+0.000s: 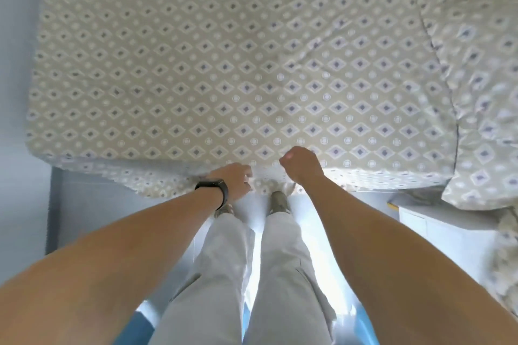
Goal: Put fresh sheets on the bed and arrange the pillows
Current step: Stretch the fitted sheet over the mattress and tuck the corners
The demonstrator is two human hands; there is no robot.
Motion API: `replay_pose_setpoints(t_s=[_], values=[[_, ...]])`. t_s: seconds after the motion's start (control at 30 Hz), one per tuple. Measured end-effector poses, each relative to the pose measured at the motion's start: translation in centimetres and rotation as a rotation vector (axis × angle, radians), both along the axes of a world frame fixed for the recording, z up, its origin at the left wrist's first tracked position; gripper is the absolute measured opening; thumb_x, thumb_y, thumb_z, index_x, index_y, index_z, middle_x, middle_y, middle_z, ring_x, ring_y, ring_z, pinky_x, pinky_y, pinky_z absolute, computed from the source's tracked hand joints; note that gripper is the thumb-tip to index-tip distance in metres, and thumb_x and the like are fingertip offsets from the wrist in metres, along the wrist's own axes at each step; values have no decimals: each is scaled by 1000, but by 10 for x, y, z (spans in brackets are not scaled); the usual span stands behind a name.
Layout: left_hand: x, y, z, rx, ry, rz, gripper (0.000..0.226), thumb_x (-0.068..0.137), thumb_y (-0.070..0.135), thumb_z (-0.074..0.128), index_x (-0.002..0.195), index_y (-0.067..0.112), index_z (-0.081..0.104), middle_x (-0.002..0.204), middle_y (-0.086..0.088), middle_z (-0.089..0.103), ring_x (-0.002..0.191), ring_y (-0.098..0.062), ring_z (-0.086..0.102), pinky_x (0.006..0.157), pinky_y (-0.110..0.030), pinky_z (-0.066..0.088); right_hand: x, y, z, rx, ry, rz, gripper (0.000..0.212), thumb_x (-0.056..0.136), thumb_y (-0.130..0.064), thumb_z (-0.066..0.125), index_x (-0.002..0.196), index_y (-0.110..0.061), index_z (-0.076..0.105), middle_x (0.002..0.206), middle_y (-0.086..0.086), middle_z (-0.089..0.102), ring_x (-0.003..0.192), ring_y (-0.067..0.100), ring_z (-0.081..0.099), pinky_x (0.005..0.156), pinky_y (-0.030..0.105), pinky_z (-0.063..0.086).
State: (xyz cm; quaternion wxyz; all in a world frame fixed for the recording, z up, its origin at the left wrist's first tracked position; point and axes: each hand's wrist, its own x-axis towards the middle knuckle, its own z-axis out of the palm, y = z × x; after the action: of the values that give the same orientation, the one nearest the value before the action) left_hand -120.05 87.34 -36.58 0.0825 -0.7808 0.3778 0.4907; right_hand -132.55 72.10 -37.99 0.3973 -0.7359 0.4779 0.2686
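- View from a head-worn camera, looking straight down past the person's own arms and legs at the near edge of a bed (39,145).
- A patterned sheet (224,78) covers the bed from edge to edge: beige cloth with rows of small dark diamonds and pale circles. It lies mostly flat, with some creases toward the right side.
- The sheet's near border hangs over the edge of the bed in front of the person and looks bunched and wavy there.
- The left hand (235,182) is at that hanging border, just below the bed's edge. Its fingers curl into the cloth, so the grip is grasping the sheet.
- A black band (215,189) sits on the left wrist.
- The right hand (301,166) is just beside the left one, a little higher, at the top edge of the bed. Its fingers are curled in tight; whether this grip has cloth pinched inside it cannot be told from this angle.
- On the right, a second piece of the same patterned cloth (482,109) lies over the sheet and drops off the bed's near right corner. Whether it is a pillow or a loose cover cannot be told.
- Below the hands are the person's light grey trousers (224,274) and two shoes on a pale floor (330,221).
- A white box-like object (414,223) stands on the floor near the bed's right corner.
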Motion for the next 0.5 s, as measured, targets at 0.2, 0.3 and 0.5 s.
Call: replay_pose_setpoints(t_s=[0.2, 0.3, 0.5], values=[[20, -33, -88, 26, -85, -54, 47, 95, 28, 54, 141, 23, 46, 141, -3, 47, 117, -25, 56, 91, -41, 52, 11, 2, -86, -67, -51, 7, 27, 93, -22, 52, 117, -20, 64, 118, 0, 59, 110, 23, 58, 81, 35, 47], [32, -37, -107, 28, -123, -95, 49, 95, 30, 56, 142, 23, 44, 142, -4, 44, 115, -26, 55, 86, -39, 50, 13, 12, -112, -96, -11, 57, 32, 95, -21, 49, 126, -19, 56, 125, 3, 52, 116, 25, 53, 91, 39, 49], [50, -27, -135, 50, -191, -232, 48, 95, 37, 57, 139, 24, 43, 134, -4, 47, 115, -27, 54, 83, -41, 52, 19, 25, -144, -248, 15, 344, 47, 94, -16, 60, 138, -18, 43, 138, 7, 43, 126, 28, 46, 92, 40, 46]])
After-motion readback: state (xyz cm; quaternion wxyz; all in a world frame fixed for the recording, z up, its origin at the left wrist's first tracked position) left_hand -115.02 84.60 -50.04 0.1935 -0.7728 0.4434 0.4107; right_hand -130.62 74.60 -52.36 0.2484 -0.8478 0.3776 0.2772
